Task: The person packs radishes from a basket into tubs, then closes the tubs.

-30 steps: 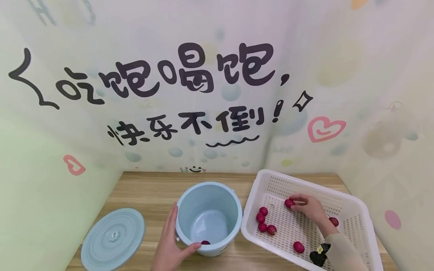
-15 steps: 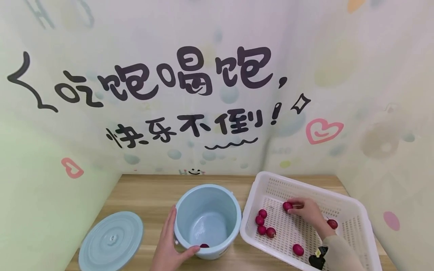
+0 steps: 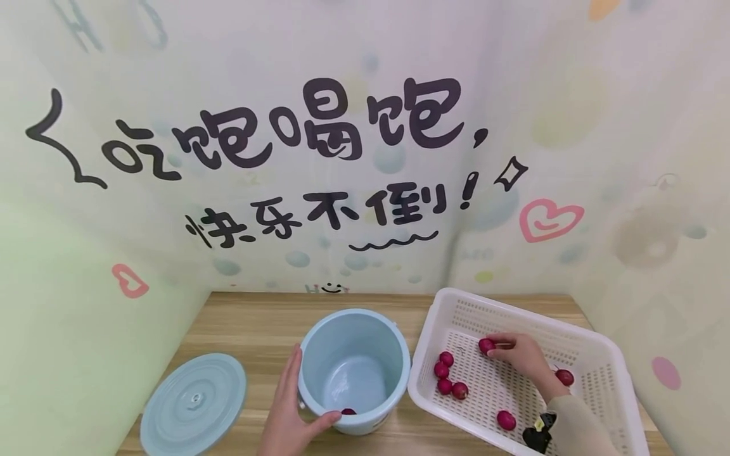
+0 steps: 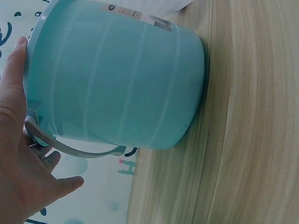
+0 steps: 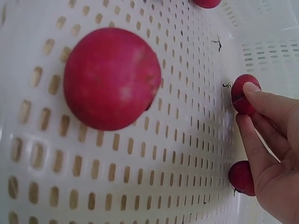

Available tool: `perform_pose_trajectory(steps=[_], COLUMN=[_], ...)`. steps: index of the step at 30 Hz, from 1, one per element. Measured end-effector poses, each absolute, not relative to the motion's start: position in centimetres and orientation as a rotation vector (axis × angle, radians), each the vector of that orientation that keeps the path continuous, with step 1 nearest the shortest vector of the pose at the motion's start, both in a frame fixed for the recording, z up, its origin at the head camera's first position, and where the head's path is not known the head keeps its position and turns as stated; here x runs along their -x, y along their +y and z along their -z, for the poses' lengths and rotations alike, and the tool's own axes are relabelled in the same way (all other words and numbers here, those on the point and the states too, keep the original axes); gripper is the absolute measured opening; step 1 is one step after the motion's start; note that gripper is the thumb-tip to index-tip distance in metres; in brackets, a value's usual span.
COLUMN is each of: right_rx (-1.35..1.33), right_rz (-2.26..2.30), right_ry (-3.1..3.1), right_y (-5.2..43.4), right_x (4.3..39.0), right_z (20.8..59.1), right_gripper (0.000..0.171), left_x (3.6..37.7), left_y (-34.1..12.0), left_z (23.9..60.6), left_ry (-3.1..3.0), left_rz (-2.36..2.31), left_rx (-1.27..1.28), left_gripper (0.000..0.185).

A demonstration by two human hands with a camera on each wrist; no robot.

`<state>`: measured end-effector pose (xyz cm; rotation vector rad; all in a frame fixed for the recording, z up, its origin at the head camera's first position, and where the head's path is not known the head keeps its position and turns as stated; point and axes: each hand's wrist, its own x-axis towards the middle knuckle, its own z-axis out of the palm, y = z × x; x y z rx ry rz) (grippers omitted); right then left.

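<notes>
A round red radish (image 3: 486, 346) is pinched between the thumb and fingers of my right hand (image 3: 519, 354), inside the white basket. In the right wrist view, my thumb lies over that radish (image 5: 240, 91), low over the perforated floor. Another radish (image 5: 241, 177) sits just beside my fingers. My left hand (image 3: 288, 405) rests against a light blue bucket (image 3: 356, 361), fingers extended along its left side and thumb on the near rim. The bucket stands upright, and a radish (image 3: 348, 411) shows partly inside, mostly hidden by the near wall. The left wrist view shows the bucket's handle (image 4: 70, 150) hanging down beside my spread fingers.
The white perforated basket (image 3: 456, 425) stands right of the bucket. Several radishes (image 3: 445, 370) cluster at its left end, with others near its front (image 3: 505, 420) and right side. A blue lid (image 3: 196, 405) lies at the left. A printed wall covering (image 3: 342, 266) stands behind the wooden table (image 3: 256, 316).
</notes>
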<state>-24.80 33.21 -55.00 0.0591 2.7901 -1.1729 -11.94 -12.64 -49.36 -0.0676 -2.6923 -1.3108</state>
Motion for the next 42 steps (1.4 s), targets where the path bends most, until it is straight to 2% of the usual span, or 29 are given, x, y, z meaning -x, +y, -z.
perform_pose_trajectory(steps=[28,42], right_rx=[0.077,0.144], right_rz=[1.381,1.471], right_ry=[2.622,2.543], right_y=[33.5,31.9], right_x=[24.9,24.4], right_z=[52.7,50.5], right_gripper=[0.05,0.049], left_x=[11.9,12.0], left_y=[-12.5,-12.7], left_z=[49.5,49.4], left_ry=[-2.677,-2.693], left_rz=[1.314,1.291], left_rx=[0.045,0.053], left_gripper=[0.129,0.127])
